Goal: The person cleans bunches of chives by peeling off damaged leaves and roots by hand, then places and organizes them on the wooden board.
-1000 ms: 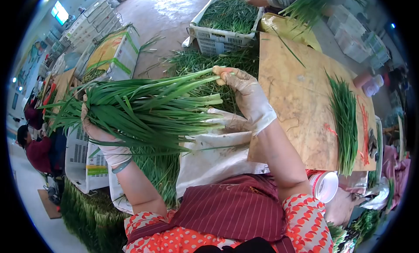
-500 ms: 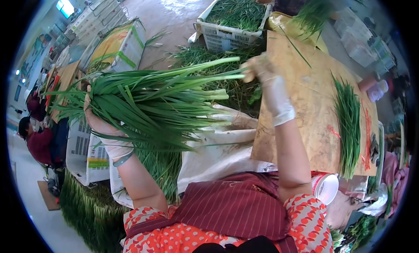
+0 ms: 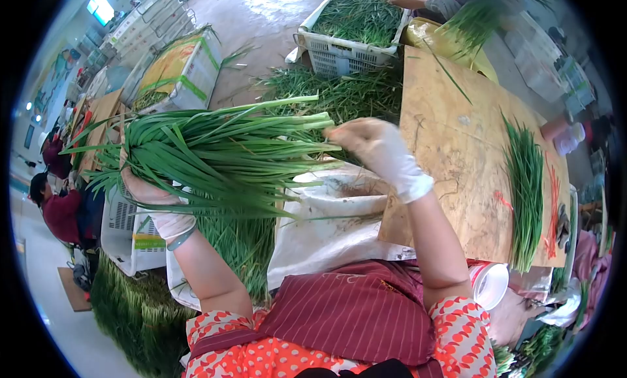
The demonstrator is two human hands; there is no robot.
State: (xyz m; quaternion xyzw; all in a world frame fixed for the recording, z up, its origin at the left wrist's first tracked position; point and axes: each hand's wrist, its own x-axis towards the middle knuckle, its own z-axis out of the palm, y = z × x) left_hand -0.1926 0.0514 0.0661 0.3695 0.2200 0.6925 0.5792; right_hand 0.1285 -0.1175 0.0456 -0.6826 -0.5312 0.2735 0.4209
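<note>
My left hand [image 3: 147, 189], gloved, is wrapped round the leafy end of a bunch of long green stalks [image 3: 222, 153] held level in front of me. At the bunch's pale stem ends is my right hand [image 3: 372, 146], also gloved, its fingers pinched together; whether a stalk is between the fingertips is too blurred to tell. A white cloth [image 3: 320, 228] lies below the stems. To the right, a wooden board [image 3: 450, 143] bears a neat row of green stalks [image 3: 524, 195] and red ties [image 3: 554, 208].
A crate [image 3: 339, 58] full of greens stands ahead, with loose greens [image 3: 346, 94] before it. Another person's gloved hand [image 3: 443, 7] is at the top right. A white tub [image 3: 490, 285] is beside my right elbow. A person in dark red [image 3: 62, 215] is at far left.
My right hand moved away from the stem ends towards the board, then came back to them. My left hand keeps its hold on the bunch. The view has shifted slightly.
</note>
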